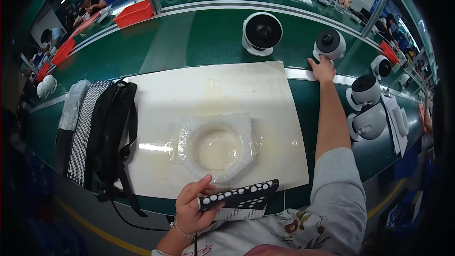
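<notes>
My left hand point(192, 204) is closed around one end of a flat black case with white dots point(244, 195), held tilted above the front edge of the table. Some white printed paper shows below it. My right arm stretches far forward, and my right hand point(324, 70) has its fingertips at the base of a white round-headed device with a grey and black front point(330, 42). Its thumb stands apart from the fingers. Between my arms, a padded ring wrapped in clear plastic point(182, 140) lies on a taped cardboard sheet point(156, 97).
A larger white device with a black front point(262, 33) stands at the back. More such devices point(366, 90) and papers point(395, 123) are at the right. Black straps and dotted sleeves point(97, 128) lie at the left. Red bins point(134, 14) and people working are beyond a metal rail.
</notes>
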A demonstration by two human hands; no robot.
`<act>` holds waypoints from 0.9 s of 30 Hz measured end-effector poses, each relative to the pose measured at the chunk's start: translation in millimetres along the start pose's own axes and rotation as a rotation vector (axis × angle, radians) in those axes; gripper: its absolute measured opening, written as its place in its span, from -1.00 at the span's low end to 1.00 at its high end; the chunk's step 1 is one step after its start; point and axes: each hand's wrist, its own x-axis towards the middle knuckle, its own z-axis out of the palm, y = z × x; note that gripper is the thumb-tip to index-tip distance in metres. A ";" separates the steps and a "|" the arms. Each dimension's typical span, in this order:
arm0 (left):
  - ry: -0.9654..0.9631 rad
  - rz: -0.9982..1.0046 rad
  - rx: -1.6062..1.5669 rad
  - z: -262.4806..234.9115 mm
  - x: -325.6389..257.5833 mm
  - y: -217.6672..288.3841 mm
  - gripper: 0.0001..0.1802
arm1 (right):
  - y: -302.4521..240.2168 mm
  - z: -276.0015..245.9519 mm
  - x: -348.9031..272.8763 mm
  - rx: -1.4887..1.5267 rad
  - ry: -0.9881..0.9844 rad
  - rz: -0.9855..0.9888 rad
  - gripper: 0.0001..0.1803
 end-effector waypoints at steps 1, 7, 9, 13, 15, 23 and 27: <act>0.007 -0.007 -0.006 0.8 1.0 2.4 -0.68 | 3.7 2.0 -1.4 -0.006 0.148 -0.008 -0.45; -0.005 0.048 -0.011 -1.6 4.1 4.1 -0.62 | -5.0 -44.6 -54.4 0.128 0.481 -0.411 -0.70; 0.015 0.036 -0.033 -0.3 1.2 4.5 -0.60 | -23.5 -73.3 -85.5 0.382 0.524 -0.591 -0.65; 0.037 0.003 -0.067 0.8 3.0 6.5 -0.71 | -75.5 -140.0 -161.4 1.190 -0.007 -0.614 -0.66; 0.065 -0.010 -0.105 4.9 3.9 9.1 -0.75 | -99.8 -160.5 -191.7 1.579 -0.498 -0.653 -0.67; 0.048 -0.022 -0.183 2.7 -0.8 5.5 -0.81 | -153.4 -151.8 -253.9 1.362 -0.797 -0.713 -0.69; 0.239 -0.072 -0.373 -5.1 -12.6 5.8 -0.85 | -119.0 -158.9 -266.6 1.077 -0.173 -1.083 -0.59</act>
